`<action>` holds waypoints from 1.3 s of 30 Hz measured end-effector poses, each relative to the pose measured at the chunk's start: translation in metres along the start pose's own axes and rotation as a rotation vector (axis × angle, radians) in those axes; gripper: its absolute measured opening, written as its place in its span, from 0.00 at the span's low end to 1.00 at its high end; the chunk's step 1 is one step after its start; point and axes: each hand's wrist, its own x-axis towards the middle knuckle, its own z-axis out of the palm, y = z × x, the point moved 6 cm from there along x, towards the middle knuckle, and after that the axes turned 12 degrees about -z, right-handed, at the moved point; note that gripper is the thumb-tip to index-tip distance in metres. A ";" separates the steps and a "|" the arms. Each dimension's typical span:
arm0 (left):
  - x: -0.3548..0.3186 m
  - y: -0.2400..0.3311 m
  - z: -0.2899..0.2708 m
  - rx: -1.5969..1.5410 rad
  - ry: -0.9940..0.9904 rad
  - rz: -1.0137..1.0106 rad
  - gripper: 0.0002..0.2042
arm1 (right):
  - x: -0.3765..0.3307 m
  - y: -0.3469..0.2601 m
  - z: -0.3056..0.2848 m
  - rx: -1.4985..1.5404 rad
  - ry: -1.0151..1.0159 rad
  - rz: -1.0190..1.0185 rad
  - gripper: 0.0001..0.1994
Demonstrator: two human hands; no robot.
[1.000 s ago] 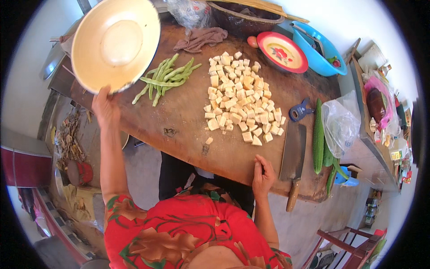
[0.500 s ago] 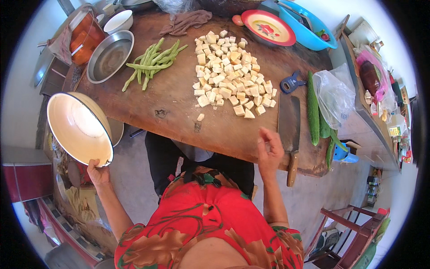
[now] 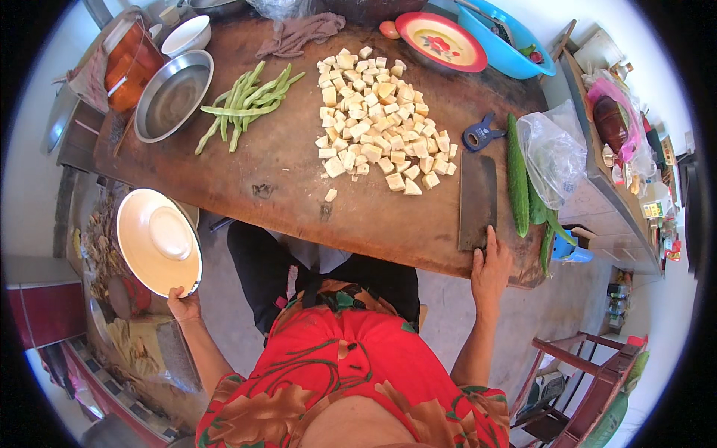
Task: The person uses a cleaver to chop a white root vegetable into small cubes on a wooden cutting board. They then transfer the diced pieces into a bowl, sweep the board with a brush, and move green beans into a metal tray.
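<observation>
My left hand (image 3: pixel 185 305) grips the rim of a cream enamel basin (image 3: pixel 142 250), held tilted off the table's left front edge with its inside showing. At the table's front right, my right hand (image 3: pixel 493 272) is closed over the handle of a cleaver (image 3: pixel 478 198). Its index finger points along the dark blade, and the palm hides the handle. Left of the blade spreads a heap of pale cut cubes (image 3: pixel 377 127), their kind unclear. One loose cube (image 3: pixel 330 195) lies nearer to me. Two cucumbers (image 3: pixel 517 179) lie right of the cleaver.
Green beans (image 3: pixel 246 104) and a metal basin (image 3: pixel 175 97) are on the table's left. Behind the cubes stand a red-rimmed plate (image 3: pixel 441 43) and a blue basin (image 3: pixel 508 56). A dark blue peeler-like tool (image 3: pixel 482 134) and a clear plastic bag (image 3: pixel 553 153) lie at right.
My right hand has moved right from above the table edge onto the cleaver's handle. My left hand has brought the enamel basin lower and to the right, turning its inside more toward me.
</observation>
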 end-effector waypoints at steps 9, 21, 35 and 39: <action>0.006 -0.036 -0.046 -0.021 0.008 -0.078 0.31 | 0.008 0.015 0.001 0.212 -0.032 -0.118 0.30; -0.003 -0.081 -0.036 0.017 0.090 -0.220 0.30 | 0.063 0.013 0.013 -0.007 -0.103 -0.026 0.27; -0.012 -0.111 -0.079 0.002 0.128 -0.285 0.29 | 0.148 0.023 0.037 -0.095 -0.025 -0.037 0.23; -0.025 -0.116 -0.049 0.034 0.115 -0.283 0.26 | 0.161 0.051 0.050 -0.036 0.024 -0.119 0.23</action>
